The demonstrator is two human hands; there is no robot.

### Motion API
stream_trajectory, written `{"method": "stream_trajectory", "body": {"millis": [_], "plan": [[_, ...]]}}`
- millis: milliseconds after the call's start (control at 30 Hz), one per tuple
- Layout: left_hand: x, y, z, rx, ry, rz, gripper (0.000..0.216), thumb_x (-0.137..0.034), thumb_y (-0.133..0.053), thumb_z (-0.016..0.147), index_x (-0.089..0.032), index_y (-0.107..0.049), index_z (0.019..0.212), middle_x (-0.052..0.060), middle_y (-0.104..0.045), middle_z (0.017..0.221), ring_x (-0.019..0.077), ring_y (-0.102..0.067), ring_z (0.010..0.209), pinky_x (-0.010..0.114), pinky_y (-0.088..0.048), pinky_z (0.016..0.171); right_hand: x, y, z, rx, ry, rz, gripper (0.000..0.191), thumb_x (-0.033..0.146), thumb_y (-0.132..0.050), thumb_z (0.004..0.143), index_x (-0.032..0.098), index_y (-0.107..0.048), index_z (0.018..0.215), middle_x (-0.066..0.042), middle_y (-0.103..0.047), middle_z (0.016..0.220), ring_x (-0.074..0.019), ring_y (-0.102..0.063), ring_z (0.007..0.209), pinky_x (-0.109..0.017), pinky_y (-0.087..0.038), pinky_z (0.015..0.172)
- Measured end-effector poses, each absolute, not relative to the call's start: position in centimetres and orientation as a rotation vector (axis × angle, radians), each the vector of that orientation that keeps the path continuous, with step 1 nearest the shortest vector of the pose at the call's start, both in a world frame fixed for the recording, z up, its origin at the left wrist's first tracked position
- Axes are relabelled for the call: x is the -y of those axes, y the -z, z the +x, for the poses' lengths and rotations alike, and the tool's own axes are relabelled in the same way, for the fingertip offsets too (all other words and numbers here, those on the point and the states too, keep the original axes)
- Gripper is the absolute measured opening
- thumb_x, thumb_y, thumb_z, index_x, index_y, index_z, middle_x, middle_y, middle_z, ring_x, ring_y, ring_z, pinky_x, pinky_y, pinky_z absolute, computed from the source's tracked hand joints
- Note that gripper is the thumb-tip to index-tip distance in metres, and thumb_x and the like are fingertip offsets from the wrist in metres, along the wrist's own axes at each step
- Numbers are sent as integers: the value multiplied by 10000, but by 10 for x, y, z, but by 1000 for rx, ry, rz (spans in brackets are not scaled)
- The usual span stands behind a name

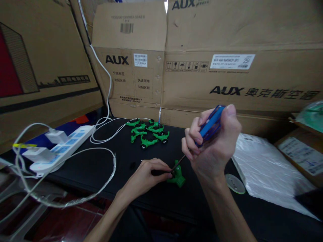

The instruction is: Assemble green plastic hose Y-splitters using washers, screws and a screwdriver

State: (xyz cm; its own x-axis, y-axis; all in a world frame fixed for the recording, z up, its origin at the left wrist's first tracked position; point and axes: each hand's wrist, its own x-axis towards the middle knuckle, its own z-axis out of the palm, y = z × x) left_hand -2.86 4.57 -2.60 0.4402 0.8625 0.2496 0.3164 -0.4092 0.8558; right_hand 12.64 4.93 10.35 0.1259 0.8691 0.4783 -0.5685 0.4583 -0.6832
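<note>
My right hand grips a blue-handled screwdriver, its shaft slanting down to a green plastic fitting on the black table. My left hand pinches a small dark piece against that fitting, fingertips touching the screwdriver tip. A cluster of several similar green fittings with black ends lies further back on the table.
A white power strip with plugged adapters and looping white cables sits at left. Large AUX cardboard boxes wall the back. A white plastic bag, a round lid and another box lie at right.
</note>
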Motion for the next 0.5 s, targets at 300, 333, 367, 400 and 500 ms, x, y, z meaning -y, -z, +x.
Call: {"method": "stream_trajectory", "body": {"millis": [300, 333, 367, 400, 500], "plan": [[-45, 26, -28, -989, -906, 1939, 127, -279, -774, 895, -257, -841, 1001, 19, -806, 1031, 190, -727, 978, 271, -530, 912, -50, -101, 127, 968, -1076, -387, 427, 616, -613, 892, 250, -502, 703, 110, -333, 468, -57, -188, 298, -159, -246, 229], [-45, 26, -28, -989, -906, 1938, 128, -279, -772, 897, -258, -840, 1004, 19, -807, 1030, 190, -727, 978, 272, -530, 914, -50, -101, 127, 969, -1077, -390, 422, 609, -620, 889, 249, -502, 703, 110, -336, 470, -56, -190, 297, -158, -246, 230], [-45, 26, -28, -989, -907, 1938, 127, -280, -770, 899, -259, -840, 1003, 19, -808, 1025, 189, -728, 976, 272, -530, 914, -49, -101, 127, 969, -1078, -395, 420, 607, -623, 885, 249, -503, 702, 110, -338, 471, -55, -190, 297, -159, -245, 230], [-45, 25, -28, -990, -905, 1940, 127, -279, -768, 900, -261, -840, 1003, 18, -808, 1023, 189, -728, 974, 272, -530, 914, -48, -101, 127, 966, -1076, -406, 418, 607, -624, 881, 249, -504, 703, 111, -338, 472, -55, -188, 298, -160, -245, 229], [-45, 26, -28, -995, -900, 1944, 125, -271, -768, 899, -260, -841, 1000, 20, -808, 1026, 192, -729, 977, 273, -532, 916, -47, -99, 127, 952, -1073, -442, 410, 608, -616, 884, 250, -514, 713, 110, -342, 480, -57, -190, 307, -160, -254, 232]]}}
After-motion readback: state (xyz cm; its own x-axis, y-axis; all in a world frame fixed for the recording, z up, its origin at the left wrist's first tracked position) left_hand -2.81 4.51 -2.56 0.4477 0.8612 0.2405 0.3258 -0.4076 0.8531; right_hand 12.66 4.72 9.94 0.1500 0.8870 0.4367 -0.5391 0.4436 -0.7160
